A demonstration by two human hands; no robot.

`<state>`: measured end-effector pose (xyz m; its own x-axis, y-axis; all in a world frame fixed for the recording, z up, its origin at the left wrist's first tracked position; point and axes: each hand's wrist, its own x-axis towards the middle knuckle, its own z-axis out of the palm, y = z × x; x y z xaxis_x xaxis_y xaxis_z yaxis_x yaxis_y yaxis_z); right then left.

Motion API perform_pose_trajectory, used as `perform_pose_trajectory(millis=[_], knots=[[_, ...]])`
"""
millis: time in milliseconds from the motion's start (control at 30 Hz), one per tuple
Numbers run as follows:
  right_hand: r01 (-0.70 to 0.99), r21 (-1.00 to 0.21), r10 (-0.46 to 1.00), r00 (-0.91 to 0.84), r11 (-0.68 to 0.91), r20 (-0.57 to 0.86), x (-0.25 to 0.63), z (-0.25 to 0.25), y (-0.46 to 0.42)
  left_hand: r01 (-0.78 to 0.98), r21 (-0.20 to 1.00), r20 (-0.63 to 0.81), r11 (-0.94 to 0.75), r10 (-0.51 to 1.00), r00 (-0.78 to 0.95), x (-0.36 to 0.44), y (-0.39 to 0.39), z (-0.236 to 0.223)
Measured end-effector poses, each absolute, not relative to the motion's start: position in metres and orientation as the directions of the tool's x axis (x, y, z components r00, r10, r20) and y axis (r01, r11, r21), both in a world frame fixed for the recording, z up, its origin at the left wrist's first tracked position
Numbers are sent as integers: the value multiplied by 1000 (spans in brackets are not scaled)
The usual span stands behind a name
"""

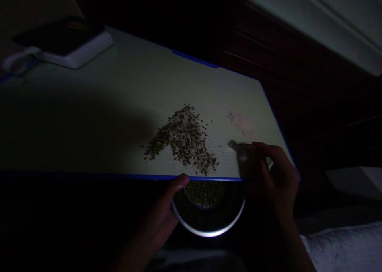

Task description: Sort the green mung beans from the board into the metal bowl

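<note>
Clasping the metal bowl (211, 234) by its left rim, my left hand (163, 221) rests its thumb at the edge of the tabletop (209, 83) (the other fingers are hidden from me). To the right of the bowl, my right hand (279, 174) pinches what looks like a small spoon (232, 144). Green beans (205, 190) lie inside the bowl; just beyond it spreads a mixed patch of beans and pale grains (188, 136), and beyond it to the right, a paler heap (243, 124). I judge the step in hand to be parting the two; the next move calls for light strokes, the bowl close under the edge. The pale, blue-edged surface reaches past the bowl to a dark-topped white device (77, 53), far left of it. The room is dim.
</note>
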<state>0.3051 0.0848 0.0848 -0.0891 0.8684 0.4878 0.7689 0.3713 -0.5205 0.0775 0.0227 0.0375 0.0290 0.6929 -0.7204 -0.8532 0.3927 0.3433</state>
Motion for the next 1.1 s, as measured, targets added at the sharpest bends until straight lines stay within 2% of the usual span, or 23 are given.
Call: perform_pose_trajectory(millis=[100, 200, 333, 467, 600, 767, 867, 967, 1100], knots=[[735, -524, 848, -130, 431, 514, 299, 89, 89, -845, 360, -710, 396, 703, 27, 77, 23, 39], [723, -474, 817, -218, 503, 534, 288, 95, 100, -841, 367, -709, 397, 704, 23, 77, 23, 40], [731, -415, 806, -310, 541, 505, 278, 99, 118, -818, 377, -731, 434, 682, 25, 76, 22, 37], [688, -431, 794, -375, 585, 479, 281, 101, 116, -837, 375, -721, 398, 693, 7, 77, 22, 37], [694, -468, 817, -323, 548, 478, 290, 104, 107, -859, 359, -704, 364, 710, 7, 77, 21, 38], [755, -390, 793, -272, 527, 544, 287, 110, 127, -856, 335, -751, 395, 660, 11, 77, 22, 39], [775, -338, 779, -296, 534, 553, 279, 112, 149, -847, 328, -769, 418, 639, 17, 77, 25, 42], [776, -297, 785, -374, 556, 493, 275, 112, 160, -852, 317, -779, 416, 626, 16, 76, 26, 44], [713, -365, 777, -407, 599, 481, 279, 111, 155, -854, 313, -771, 415, 636, 27, 76, 25, 45]])
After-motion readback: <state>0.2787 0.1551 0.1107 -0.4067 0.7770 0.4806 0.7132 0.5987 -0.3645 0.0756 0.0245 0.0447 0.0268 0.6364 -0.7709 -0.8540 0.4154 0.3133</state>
